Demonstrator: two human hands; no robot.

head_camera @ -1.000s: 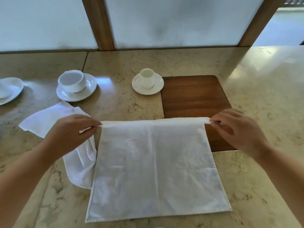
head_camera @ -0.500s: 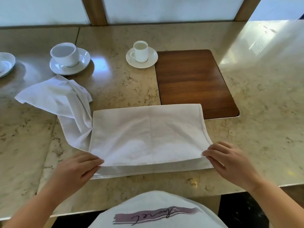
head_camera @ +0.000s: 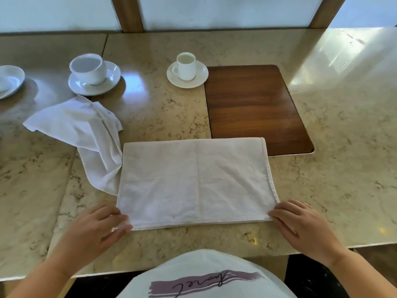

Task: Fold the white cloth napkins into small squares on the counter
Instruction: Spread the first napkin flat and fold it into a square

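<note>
Napkin (head_camera: pixel 195 181) lies flat on the counter (head_camera: pixel 343 168), folded once in half: a wide rectangle, fold at the far edge, both free edges at the near edge. Its far right corner overlaps the wooden board (head_camera: pixel 255 108). A faint centre crease runs far to near.

Left hand (head_camera: pixel 94 231): fingers pinch the near left corner, thumb under or beside the edge, fingertips on top. Right hand (head_camera: pixel 305 226): fingers nearly straight, close together, tips on the near right corner; whether the thumb pinches beneath, I cannot tell.

Second napkin (head_camera: pixel 86 134) lies crumpled to the left, touching the first napkin's left edge, not yet folded. Two cups on saucers, large (head_camera: pixel 89 69) and small (head_camera: pixel 185 66), stand well beyond; another saucer (head_camera: pixel 9 79) sits at the far left edge.

Step in hand (judgement): squaring the two layers at the near edge after the first fold. Task is early: one fold of one napkin.

Notes for doing it well:
- Check that top and bottom hems coincide at both near corners; a sliver of lower layer shows along the near edge, so a small pull of the top layer toward the body may be needed.
- Hold both corners down, then smooth from the centre outward to flatten the wrinkles in the left half.
- Press the far fold before the next fold.
- Next fold likely left to right along the centre crease; keep the crumpled napkin clear of the left edge so it is not dragged along.
</note>
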